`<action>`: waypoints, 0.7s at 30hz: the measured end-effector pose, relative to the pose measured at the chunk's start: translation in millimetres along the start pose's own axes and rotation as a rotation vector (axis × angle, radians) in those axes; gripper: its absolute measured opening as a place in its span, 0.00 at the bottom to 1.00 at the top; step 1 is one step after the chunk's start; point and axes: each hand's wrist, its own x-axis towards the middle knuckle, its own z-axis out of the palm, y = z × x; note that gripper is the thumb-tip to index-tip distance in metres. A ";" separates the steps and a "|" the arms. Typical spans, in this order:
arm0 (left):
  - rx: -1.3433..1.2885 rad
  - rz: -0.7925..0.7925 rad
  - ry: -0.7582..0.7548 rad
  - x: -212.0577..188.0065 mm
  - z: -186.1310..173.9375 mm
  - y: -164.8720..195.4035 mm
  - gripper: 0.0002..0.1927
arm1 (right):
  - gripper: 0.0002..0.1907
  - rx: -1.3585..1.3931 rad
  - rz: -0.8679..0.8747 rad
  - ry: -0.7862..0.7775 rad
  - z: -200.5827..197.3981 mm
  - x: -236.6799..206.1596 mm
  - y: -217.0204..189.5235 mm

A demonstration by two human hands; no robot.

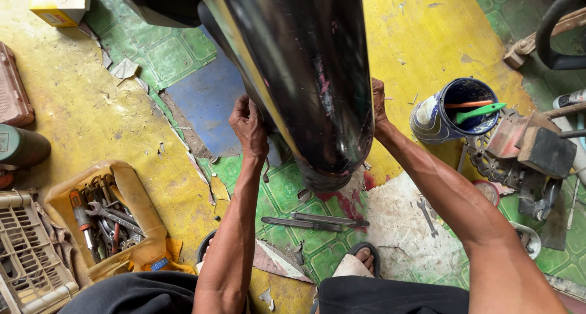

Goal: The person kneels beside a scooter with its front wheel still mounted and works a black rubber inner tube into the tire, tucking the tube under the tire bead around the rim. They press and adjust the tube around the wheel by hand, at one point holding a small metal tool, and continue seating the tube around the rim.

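We clench our left grip (pixel 248 126) and press our right grip (pixel 379 104) on the black fender (pixel 305 76), steadying it between them.

The floor (pixel 73 106) is covered in worn sheeting, yellow in broad patches, green-patterned elsewhere, with one blue piece (pixel 210 100) and a torn whitish patch (pixel 397 228). On it lie two long flat metal tools (pixel 314 221), a small spanner (pixel 427 216), a cut-open yellow container of wrenches (pixel 113 219) and a beige plastic crate (pixel 27 259). A blue tin (pixel 455 109) with a green-handled tool stands at right beside dark metal parts (pixel 525 161).
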 end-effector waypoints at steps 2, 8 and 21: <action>-0.002 0.007 -0.003 -1.0 1.3 4.6 0.16 | 0.26 0.404 0.227 0.050 0.2 2.5 -0.4; 0.002 -0.023 0.012 -3.3 5.6 17.4 0.16 | 0.34 0.639 0.330 -0.196 5.1 5.3 -8.5; -0.051 -0.041 0.000 -4.1 7.1 35.1 0.15 | 0.33 -0.036 0.178 -0.248 -1.0 -5.7 -16.3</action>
